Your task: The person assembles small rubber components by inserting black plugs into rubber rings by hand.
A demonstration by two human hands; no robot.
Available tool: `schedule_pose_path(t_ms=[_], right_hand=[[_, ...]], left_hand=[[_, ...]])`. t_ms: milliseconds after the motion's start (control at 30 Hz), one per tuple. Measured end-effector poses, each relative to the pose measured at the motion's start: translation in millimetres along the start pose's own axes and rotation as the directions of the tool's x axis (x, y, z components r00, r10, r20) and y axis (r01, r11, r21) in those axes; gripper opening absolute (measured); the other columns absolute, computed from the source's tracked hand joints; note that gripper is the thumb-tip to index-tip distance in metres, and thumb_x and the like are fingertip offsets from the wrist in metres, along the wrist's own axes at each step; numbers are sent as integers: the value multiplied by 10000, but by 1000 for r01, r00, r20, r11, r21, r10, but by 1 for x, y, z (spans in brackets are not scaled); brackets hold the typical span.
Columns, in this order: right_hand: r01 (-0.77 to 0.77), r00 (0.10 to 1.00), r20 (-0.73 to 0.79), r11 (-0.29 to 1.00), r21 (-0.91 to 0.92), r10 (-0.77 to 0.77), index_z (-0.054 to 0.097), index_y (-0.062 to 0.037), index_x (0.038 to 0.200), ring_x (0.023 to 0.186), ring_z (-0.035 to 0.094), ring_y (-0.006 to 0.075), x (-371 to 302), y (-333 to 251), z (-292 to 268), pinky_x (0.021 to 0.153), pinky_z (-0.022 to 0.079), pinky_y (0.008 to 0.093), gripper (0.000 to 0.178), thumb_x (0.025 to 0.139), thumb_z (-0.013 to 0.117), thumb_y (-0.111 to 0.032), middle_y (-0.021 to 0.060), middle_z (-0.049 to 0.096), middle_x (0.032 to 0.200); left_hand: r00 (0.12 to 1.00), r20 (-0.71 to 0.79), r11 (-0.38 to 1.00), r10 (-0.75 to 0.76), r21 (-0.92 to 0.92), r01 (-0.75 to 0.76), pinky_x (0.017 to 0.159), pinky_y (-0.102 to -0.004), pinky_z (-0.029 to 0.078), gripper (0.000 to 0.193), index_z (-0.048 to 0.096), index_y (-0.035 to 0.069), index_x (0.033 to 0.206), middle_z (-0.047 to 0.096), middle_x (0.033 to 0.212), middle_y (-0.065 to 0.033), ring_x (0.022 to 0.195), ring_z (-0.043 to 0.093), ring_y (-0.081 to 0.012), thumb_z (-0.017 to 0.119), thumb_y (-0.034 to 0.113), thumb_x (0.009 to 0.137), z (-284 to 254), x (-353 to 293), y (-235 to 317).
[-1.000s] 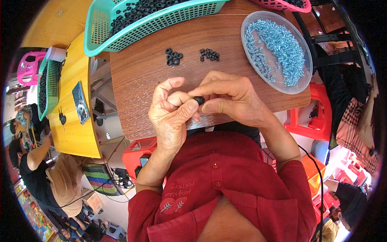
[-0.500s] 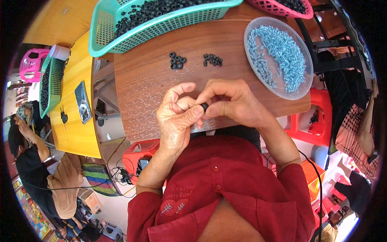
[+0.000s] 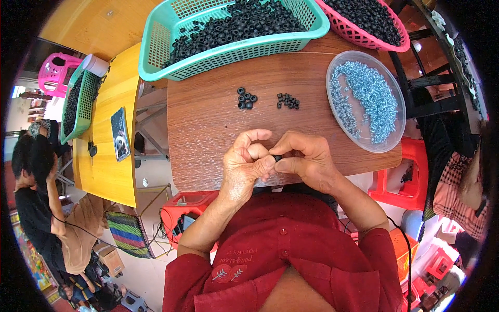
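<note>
One small black piece [image 3: 278,157] gripped by fingers [image 3: 292,165] of left hand [image 3: 244,166], right hand [image 3: 312,162], over tabletop [image 3: 202,135] near edge; likely fingertip work, next move needing steady pinch.

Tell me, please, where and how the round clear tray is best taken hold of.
Probably pinch the round clear tray by its near rim, from the person's side: that curved edge is bare, while the pink basket crowds the far side.
</note>
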State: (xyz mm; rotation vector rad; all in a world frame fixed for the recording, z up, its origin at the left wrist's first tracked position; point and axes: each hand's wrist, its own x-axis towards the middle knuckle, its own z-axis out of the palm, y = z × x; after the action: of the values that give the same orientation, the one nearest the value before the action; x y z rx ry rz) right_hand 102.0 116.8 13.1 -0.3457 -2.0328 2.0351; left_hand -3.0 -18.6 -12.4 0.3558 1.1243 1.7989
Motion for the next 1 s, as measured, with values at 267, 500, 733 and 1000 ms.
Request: schedule_pose_path(t_ms=[267,500,733,1000], right_hand=[[-83,996,53,979,187,75,630,6,934,762,556,80,4,5,0,665,449,242,154,782,652,8,6,600,806],[15,999,34,986,166,-21,646,3,1064,788,545,68,5,14,-1,698,445,209,261,804,659,-9,18,613,877],[-99,995,70,909,405,77,644,30,1046,750,593,98,9,21,-2,688,486,227,237,814,632,-17,53,637,881],[-189,980,167,796,576,112,672,7,983,723,576,88,15,33,-5,662,467,213,229,760,631,32,43,650,857]], left_hand=[[999,-33,996,10,84,-7,480,-188,405,451,476,-31,1161,604,696,-36,564,532,-82,713,44,784,-6,7,10],[994,-55,989,94,121,-87,501,-176,394,316,548,-30,1090,627,724,-44,579,522,-62,684,42,814,-8,0,17],[968,-19,911,251,344,-230,628,-187,445,297,566,-32,1124,655,827,-47,725,568,-65,652,15,843,-5,-9,14],[880,67,590,470,718,-370,577,-214,428,300,626,-31,1013,603,700,-29,634,534,-85,739,1,737,-2,-9,11]])
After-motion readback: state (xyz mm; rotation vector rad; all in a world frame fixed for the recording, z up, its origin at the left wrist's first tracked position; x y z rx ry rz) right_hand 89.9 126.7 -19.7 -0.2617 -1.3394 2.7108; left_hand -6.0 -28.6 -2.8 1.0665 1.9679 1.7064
